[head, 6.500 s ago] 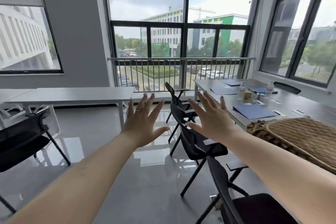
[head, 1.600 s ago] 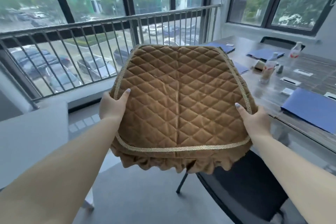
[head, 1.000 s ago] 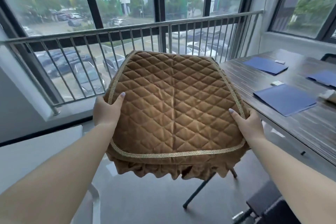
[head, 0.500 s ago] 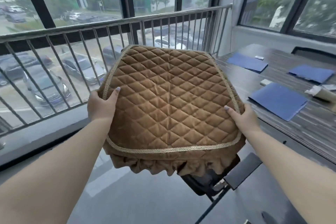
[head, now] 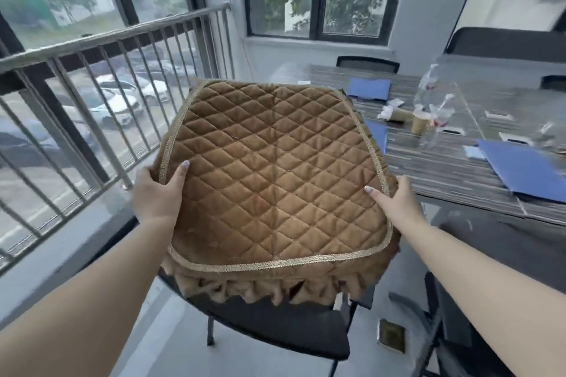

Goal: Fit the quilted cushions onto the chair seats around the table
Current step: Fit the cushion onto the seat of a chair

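Observation:
A brown quilted cushion [head: 275, 171] with gold trim and a ruffled skirt fills the middle of the view, held level in the air. My left hand [head: 157, 193] grips its left edge, thumb on top. Its right edge is gripped the same way by my right hand [head: 398, 203]. Directly below the cushion stands a black chair, and its seat [head: 275, 324] shows under the ruffle. The chair's back part is hidden by the cushion.
A long grey wood-grain table [head: 453, 174] runs along the right, carrying blue folders [head: 526, 168], a paper cup [head: 421, 122] and plastic bottles. More black chairs [head: 367, 63] stand at its far end. A metal railing [head: 101, 76] and windows close off the left.
The view has swung right and down with the cushion still in both hands. A black chair seat now lies right under the cushion, and the table's far end with cup and bottles has come into view.

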